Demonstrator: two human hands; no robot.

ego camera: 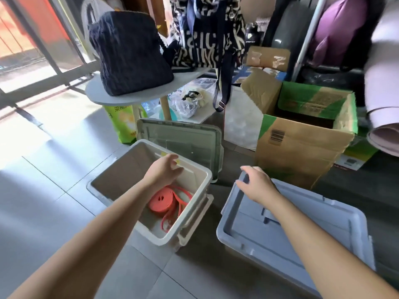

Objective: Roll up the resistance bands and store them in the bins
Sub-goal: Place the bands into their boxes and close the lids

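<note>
An open beige bin (121, 167) stands on the floor at centre. Inside it lies an orange resistance band (167, 201), partly rolled, with loose loops trailing toward the near wall. My left hand (165, 169) hovers over the bin's far rim with loosely curled fingers and holds nothing. To the right sits a grey-blue bin with its lid (302, 229) on. My right hand (258, 183) rests on the lid's far left corner, fingers bent over the edge.
The beige bin's lid (183, 139) leans behind it. A cardboard box (302, 156) with green print stands open at the right. A small round table (97, 96) carries a dark knitted bag (129, 52). Bags, a rolled mat (384, 134) and clutter fill the back. Tiled floor lies at left.
</note>
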